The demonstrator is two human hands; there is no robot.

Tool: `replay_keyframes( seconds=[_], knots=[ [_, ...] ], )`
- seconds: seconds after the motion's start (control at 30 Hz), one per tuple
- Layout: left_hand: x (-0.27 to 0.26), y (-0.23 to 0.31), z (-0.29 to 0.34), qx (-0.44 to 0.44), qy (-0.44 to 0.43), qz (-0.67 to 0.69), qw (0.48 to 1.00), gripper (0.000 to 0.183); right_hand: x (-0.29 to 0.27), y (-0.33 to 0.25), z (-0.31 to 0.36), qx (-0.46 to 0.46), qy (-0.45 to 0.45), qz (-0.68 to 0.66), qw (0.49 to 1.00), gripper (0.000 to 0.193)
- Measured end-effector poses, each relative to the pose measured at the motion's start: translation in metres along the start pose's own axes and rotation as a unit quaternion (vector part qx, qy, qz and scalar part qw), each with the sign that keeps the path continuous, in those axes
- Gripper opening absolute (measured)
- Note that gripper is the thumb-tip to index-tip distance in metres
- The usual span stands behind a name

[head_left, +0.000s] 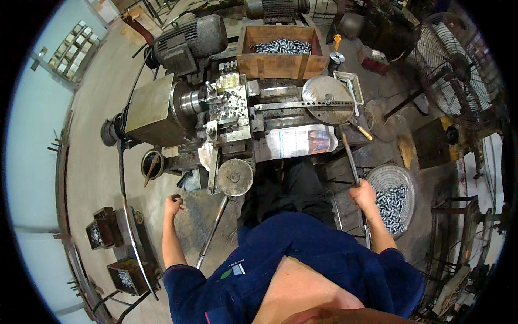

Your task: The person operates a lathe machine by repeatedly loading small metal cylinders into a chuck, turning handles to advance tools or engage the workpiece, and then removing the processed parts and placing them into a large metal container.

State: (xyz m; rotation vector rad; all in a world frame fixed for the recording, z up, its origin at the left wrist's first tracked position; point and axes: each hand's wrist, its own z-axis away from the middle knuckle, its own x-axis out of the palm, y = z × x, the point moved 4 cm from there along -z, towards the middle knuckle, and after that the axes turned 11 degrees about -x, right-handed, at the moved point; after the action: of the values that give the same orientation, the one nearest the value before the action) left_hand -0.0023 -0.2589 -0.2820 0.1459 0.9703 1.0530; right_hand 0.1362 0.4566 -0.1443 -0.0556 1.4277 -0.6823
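The right hand (362,194) was closed around the lower part of a dark, straight metal lever (349,154). This lever extended from the right front corner of a grey steel machine bed (278,92) toward the person. The left hand (173,205) was free of the machine, to the left of the bed's front edge, with its fingers curled; whether it enclosed a small item could not be told. A small grey box-shaped item (192,180) was located near it. A long, slender metal rod (213,231) ran from a small round grey steel disc (235,177) at the front edge, apart from the left hand.

At the bed's left end, a box-shaped metal housing (151,110) carried a bright cylindrical spindle (190,101), which faced a block-shaped steel tool slide (229,110). At the right end, a flat perforated steel bar (286,106) crossed a large round steel plate (321,89). A printed paper sheet (294,142) covered part of the front edge. Behind the rear edge, a rectangular brown wooden crate (286,66) contained shiny metal bolts (283,47). A round, light-grey woven basket (411,189), beside the right forearm, held similar metal pieces (391,208).
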Motion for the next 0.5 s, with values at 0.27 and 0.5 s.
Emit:
replay_keyframes(
  seconds=[0.27,0.5],
  knots=[
    [-0.019,0.020,-0.013,0.025,0.038,-0.024,0.999,0.038,-0.047,0.089,-0.074,0.077,-0.007,0.225,0.971,0.037],
    [-0.010,0.066,-0.047,0.138,0.168,-0.305,0.927,0.051,-0.087,0.085,-0.160,0.095,0.082,0.315,0.941,0.063]
  ],
)
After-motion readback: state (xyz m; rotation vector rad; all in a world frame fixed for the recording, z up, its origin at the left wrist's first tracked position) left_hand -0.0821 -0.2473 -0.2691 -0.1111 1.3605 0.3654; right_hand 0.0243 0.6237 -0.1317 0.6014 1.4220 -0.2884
